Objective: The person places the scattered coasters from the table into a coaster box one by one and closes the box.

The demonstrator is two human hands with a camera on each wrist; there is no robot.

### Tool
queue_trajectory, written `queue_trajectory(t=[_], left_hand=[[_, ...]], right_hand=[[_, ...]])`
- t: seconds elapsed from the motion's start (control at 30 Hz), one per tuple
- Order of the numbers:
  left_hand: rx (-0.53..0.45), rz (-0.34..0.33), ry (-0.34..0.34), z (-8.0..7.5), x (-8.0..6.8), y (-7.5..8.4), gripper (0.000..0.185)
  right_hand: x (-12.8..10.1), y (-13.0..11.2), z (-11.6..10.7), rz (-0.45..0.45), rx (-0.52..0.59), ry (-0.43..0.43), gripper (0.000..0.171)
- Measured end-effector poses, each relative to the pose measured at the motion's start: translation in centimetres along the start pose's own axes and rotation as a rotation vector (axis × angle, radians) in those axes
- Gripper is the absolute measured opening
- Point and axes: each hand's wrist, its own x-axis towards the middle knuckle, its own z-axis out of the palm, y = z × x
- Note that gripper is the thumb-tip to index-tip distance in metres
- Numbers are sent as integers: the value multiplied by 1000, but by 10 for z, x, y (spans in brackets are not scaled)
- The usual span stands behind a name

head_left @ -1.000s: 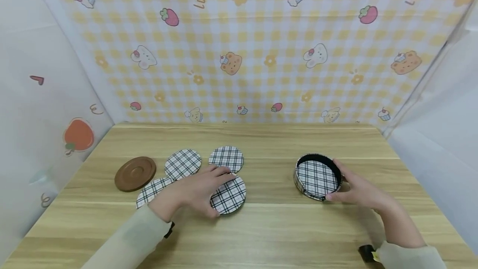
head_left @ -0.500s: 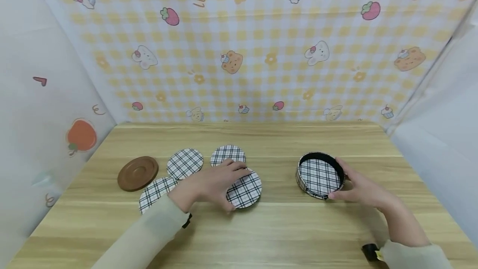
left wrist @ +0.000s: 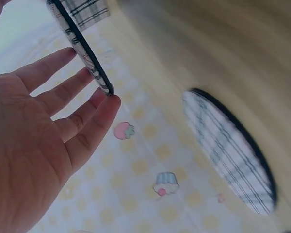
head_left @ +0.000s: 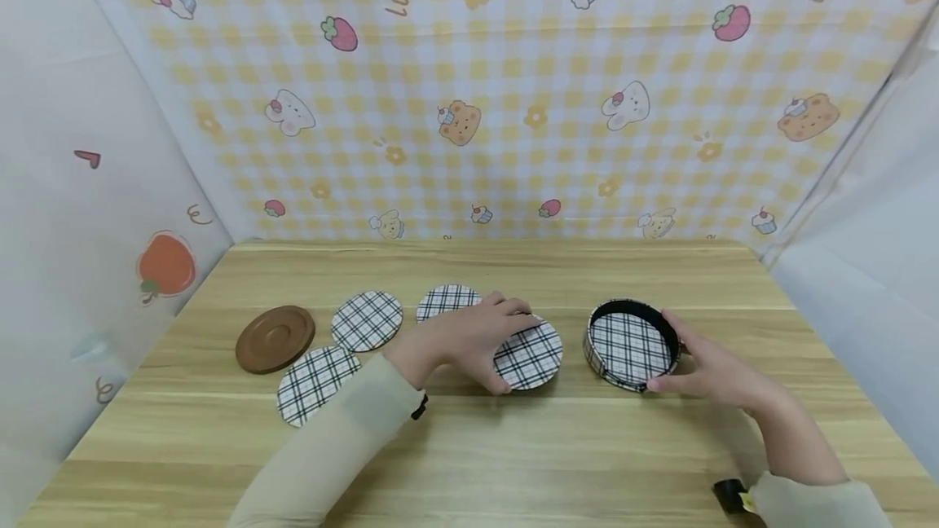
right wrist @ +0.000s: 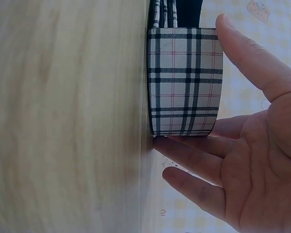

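My left hand [head_left: 480, 342] grips a round plaid coaster [head_left: 530, 354] by its edge, thumb at the near side and fingers at the far side. In the left wrist view the coaster is tilted on edge against the fingertips, clear of the table. Just to its right in the head view stands a round plaid coaster holder [head_left: 593, 355] with a black inner wall. Stacked coasters [right wrist: 165, 13] show through the holder's side gap. My right hand [head_left: 722, 377] holds the holder's right side, thumb at the near rim and fingers around the wall.
Three more plaid coasters lie on the wooden table [head_left: 469, 463]: a back-left coaster [head_left: 367, 321], a front-left coaster [head_left: 317, 385] and a middle coaster [head_left: 446, 297] partly behind my left hand. A brown round disc [head_left: 275, 339] lies at far left. A checked cloth [head_left: 506, 178] hangs behind.
My left hand has carried the plaid coaster to the right, toward the holder, uncovering more of the front-left coaster. My right hand and the holder have stayed in place.
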Motion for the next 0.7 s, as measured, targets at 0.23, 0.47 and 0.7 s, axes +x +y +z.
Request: queue_trajectory(t=[0.23,0.47,0.7], left_hand=[[-12,20,9,-6,21,9,95],[-7,52,-4,-14,37,20,95],[11,100,-8,-23,55,32,96]], right_hand=[[0,0,0,-1,0,5,115],[-1,1,0,-6,19,10,115],[-1,1,-2,-17,25,11,114]])
